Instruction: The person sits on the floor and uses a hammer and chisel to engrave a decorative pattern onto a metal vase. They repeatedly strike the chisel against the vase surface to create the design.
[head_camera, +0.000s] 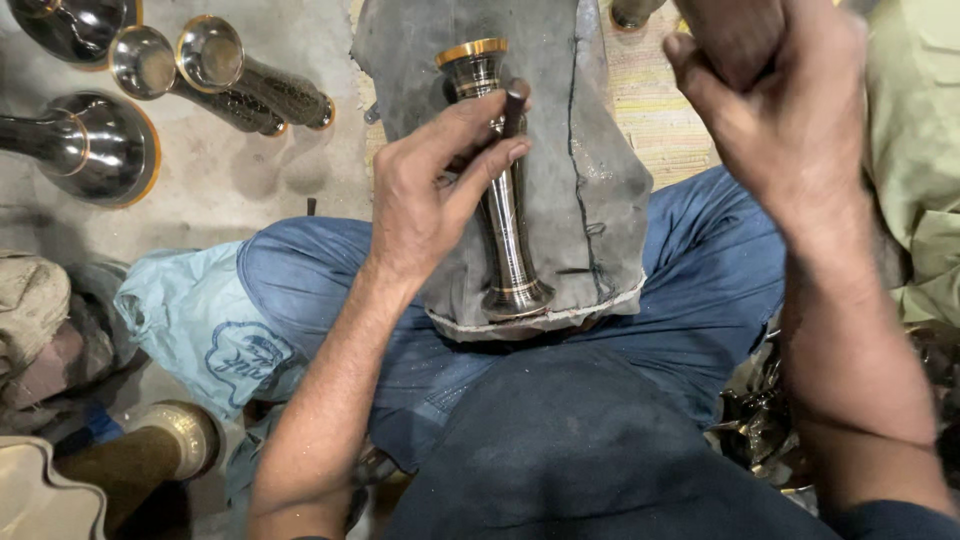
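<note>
On grey cloth (590, 170), metal vase (505, 215), left hand (430, 195)

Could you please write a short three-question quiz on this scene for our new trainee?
1. True or false: the left hand presses a dark punch against the metal vase.
2. What does the vase lie on? A) bare floor B) grey cloth over the lap C) a tray
3. Which hand is raised, gripping a dark tool?

Key: 1 true; 2 B; 3 the right hand.
</note>
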